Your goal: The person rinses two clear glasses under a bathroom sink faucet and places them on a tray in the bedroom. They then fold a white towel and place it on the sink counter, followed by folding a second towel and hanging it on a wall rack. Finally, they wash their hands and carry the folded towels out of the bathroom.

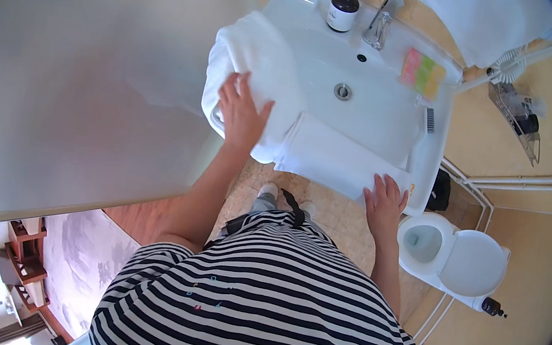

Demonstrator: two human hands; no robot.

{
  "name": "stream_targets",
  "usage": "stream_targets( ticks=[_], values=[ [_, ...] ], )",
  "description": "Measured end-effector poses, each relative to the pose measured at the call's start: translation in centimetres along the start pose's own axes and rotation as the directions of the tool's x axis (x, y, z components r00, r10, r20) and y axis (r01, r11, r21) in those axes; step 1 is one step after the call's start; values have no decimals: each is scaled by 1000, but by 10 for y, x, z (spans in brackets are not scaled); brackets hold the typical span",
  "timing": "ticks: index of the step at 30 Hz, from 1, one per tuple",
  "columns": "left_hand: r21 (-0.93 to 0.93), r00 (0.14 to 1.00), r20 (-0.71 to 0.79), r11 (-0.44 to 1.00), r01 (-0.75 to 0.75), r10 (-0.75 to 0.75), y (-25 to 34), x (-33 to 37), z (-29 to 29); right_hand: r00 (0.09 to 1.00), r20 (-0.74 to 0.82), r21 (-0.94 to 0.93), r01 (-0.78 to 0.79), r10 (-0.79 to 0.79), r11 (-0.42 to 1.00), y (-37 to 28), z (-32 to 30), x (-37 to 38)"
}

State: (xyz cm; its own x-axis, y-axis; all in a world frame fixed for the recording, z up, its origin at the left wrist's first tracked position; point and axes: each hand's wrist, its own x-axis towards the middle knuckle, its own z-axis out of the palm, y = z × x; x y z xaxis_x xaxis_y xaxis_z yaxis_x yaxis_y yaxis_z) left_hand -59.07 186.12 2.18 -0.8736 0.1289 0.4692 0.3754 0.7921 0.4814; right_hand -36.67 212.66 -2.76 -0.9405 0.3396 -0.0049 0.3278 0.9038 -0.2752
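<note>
Folded white cloth (343, 155), flat, rectangular

the dark pump bottle (345, 1) has a white label (341, 19), but its writing is too small to read.

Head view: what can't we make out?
All in head view.
Sink, left rim: covered by white towel.
Sink, front rim: partly under folded cloth.
Left hand, right hand: palms hidden by their own backs.
Legs: mostly hidden by striped shirt.
Black item: part hidden by sink, too dark to identify.
Beyond frosted panel: blurred by it.
</note>
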Motion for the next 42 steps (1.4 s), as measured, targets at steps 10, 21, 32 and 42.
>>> stream_targets(
  ticks=[10,21,32,42],
  values=[
    [-197,966,104,947,254,-237,-99,80,0,990,-76,49,120,-117,991,-32,-1,11],
    [-960,928,21,251,123,-373,-58,95,-253,993,-7,94,121,-121,988,-33,14,16],
    [-941,978,-72,-340,-2,194,-72,-32,-376,972,-93,63,220,-214,973,-38,17,17],
    [-827,846,77,-440,349,527,-118,-104,-339,827,-251,694,516,-503,502,-211,-35,-18]
  ],
)
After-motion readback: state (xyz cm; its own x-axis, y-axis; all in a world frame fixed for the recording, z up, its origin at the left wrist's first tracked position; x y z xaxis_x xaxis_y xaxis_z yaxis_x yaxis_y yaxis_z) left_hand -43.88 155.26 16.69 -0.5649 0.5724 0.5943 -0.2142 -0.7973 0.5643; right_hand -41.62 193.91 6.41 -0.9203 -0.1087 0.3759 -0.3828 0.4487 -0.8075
